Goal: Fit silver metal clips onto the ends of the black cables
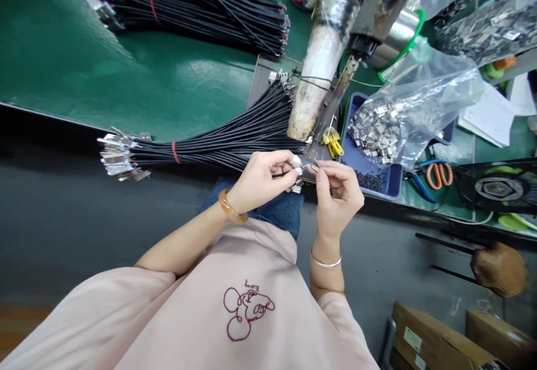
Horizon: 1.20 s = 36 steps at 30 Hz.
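Note:
My left hand (264, 178), with white covers on its thumb and index fingertips, is pinched shut on the end of a black cable (277, 176). Facing it, my right hand (339, 188) pinches a small metal connector shell (316, 167) between thumb and finger. The two sets of fingertips nearly meet, and the fingers partly hide the cable end. Just behind my hands lies a bundle of black cables (218, 143), tied with a red band (175, 152). Silver connectors (119, 154) cover its left end. The other end fans out near a soldering fixture's white-wrapped tube (312, 73).
A blue tray (392, 188) on the right holds a plastic bag of metal shells (377, 132) and small black parts (369, 181). Orange-handled pliers (438, 174) lie beside it. A second cable bundle (201, 14) rests at the back left. A yellow clip-like piece (333, 143) sits near my right hand.

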Available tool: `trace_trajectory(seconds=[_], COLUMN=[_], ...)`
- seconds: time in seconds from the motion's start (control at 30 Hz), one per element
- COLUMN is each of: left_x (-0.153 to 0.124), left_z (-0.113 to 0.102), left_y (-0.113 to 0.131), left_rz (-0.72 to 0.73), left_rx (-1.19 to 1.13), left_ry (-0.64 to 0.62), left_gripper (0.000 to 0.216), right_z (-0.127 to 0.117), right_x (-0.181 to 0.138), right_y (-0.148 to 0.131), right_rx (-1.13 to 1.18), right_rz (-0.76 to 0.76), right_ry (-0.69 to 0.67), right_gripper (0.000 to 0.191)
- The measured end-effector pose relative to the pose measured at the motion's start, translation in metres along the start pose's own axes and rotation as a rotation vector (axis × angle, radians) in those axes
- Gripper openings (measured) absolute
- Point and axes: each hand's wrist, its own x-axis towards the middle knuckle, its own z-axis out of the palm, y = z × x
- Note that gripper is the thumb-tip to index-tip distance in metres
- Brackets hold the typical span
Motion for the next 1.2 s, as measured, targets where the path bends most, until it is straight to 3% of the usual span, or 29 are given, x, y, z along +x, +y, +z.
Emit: trace_trajectory(seconds=[0.13,0.27,0.47,0.7,0.93,1.1,1.2], left_x=[0.0,0.001,0.001,0.001,-0.001,0.0,0.001], left_z=[0.0,-0.001,-0.001,-0.002,-0.002,-0.004,-0.005], left_y=[0.001,0.002,0.002,-0.002,-0.001,0.002,0.004], left_rz=[-0.018,-0.013,0.022,0.09,0.046,-0.003,0.004], left_rx=[-0.031,-0.024,-0.048,-0.03,-0.143,-0.226,-0.212], left_ry=[-0.001,-0.005,-0.035,-0.024,0.039,0.007,-0.007], left_gripper=[0.008,0.008,0.011,0.007,0.005,0.009,0.01], right_z=[0.001,-0.001,-0.003,-0.004,0.002,0.001,-0.001], right_x=[-0.003,-0.001,0.007,0.007,-0.005,-0.006,-0.005], right_y=[0.003,0.004,0.004,0.002,0.001,0.001,-0.001], right_rx=[0.11,0.061,0.087,0.05,-0.147,-0.077,-0.099], right_rz=[0.033,0.04,0.096,0.106,-0.165,-0.145,-0.176], right_ry=[-0.025,0.043,-0.148,-0.18,-0.07,0.092,0.078], right_gripper=[0.005,0.007,0.005,0.006,0.006,0.006,0.004])
